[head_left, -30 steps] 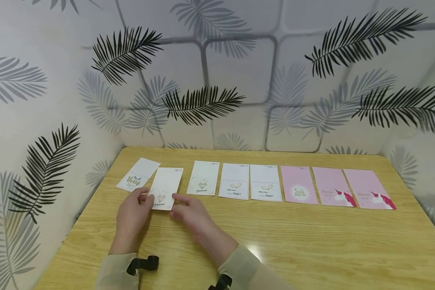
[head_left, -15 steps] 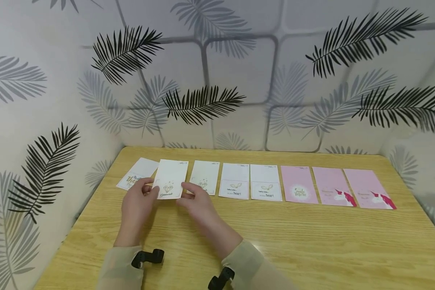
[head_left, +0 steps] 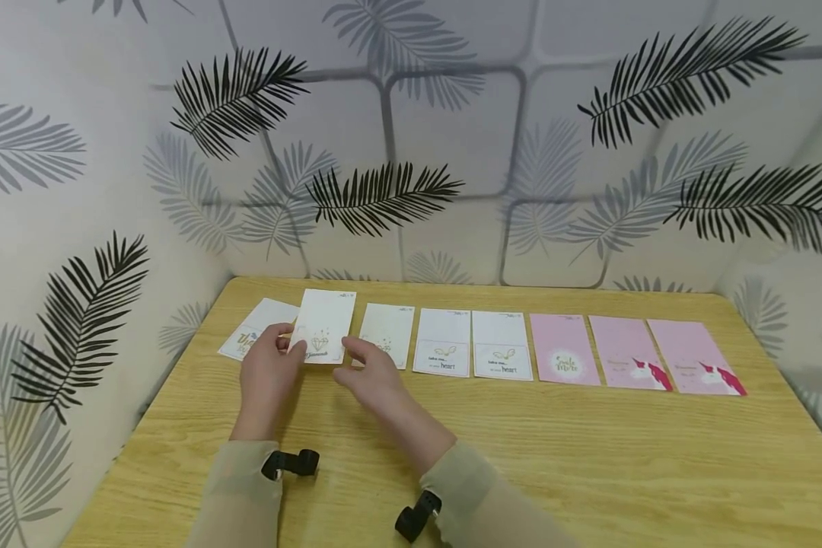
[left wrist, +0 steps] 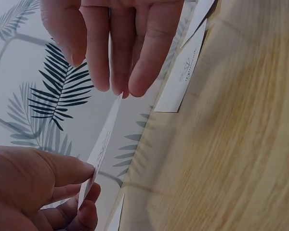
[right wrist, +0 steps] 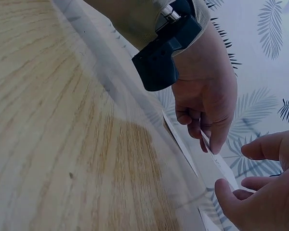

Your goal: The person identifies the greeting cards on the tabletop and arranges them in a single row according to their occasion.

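Observation:
A white card with a gold diamond print (head_left: 324,320) is held up off the table, tilted, by my left hand (head_left: 269,374). That thumb and fingers pinch the card's lower left corner (left wrist: 85,190). My right hand (head_left: 378,377) is at the card's right edge with its fingers spread and the thumb apart. In the left wrist view, the right hand's fingertips (left wrist: 137,86) reach the card's far edge; whether they touch is hard to tell. A "Thank you" card (head_left: 259,316) lies at the left, partly covered. Another diamond card (head_left: 392,327) lies behind the right hand.
Right of the hands, two white "heart" cards (head_left: 444,327) (head_left: 498,327), a pink "Smile More" card (head_left: 562,335) and two pink unicorn cards (head_left: 619,342) (head_left: 685,346) lie in a row on the wooden table (head_left: 555,472). A leaf-patterned wall (head_left: 445,243) stands behind.
The held diamond card has risen off the table and moved away from me and slightly right, both hands with it. The right hand's thumb and fingers have parted from the card's corner.

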Tool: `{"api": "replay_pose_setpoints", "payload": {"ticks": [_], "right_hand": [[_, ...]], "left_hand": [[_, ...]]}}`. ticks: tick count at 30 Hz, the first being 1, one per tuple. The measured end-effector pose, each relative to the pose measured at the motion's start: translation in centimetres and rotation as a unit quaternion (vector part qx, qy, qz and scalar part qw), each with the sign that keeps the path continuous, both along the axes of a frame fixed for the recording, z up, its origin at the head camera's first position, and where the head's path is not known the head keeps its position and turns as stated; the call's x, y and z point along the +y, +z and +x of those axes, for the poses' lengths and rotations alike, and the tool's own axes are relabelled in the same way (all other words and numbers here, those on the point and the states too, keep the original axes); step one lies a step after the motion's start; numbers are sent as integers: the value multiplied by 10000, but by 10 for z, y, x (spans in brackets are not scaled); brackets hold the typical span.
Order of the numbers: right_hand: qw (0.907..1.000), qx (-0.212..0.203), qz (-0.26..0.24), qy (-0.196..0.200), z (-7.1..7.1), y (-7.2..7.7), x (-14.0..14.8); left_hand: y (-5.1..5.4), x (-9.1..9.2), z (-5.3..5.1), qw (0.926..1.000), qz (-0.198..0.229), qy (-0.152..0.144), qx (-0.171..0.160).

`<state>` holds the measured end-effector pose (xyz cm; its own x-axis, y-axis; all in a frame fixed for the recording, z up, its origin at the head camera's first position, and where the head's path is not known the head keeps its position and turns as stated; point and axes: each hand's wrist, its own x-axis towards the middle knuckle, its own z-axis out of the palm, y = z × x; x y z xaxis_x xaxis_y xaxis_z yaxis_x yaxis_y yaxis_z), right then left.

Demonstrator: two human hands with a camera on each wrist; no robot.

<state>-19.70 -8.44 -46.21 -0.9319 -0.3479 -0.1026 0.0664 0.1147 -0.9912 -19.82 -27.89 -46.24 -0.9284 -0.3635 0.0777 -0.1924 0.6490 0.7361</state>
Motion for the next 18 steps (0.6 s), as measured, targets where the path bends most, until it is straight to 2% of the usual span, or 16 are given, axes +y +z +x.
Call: {"api": "replay_pose_setpoints", "payload": {"ticks": [10,18], "right_hand": [[9984,-75,561,-46,-12,3,-4],[9938,188,1094,-65,-19,-6,-9]], "left_hand": [[-7,5,-18,9995,-210,-28,-233],[-19,5,-26,9994,-195,-21,-271]]}}
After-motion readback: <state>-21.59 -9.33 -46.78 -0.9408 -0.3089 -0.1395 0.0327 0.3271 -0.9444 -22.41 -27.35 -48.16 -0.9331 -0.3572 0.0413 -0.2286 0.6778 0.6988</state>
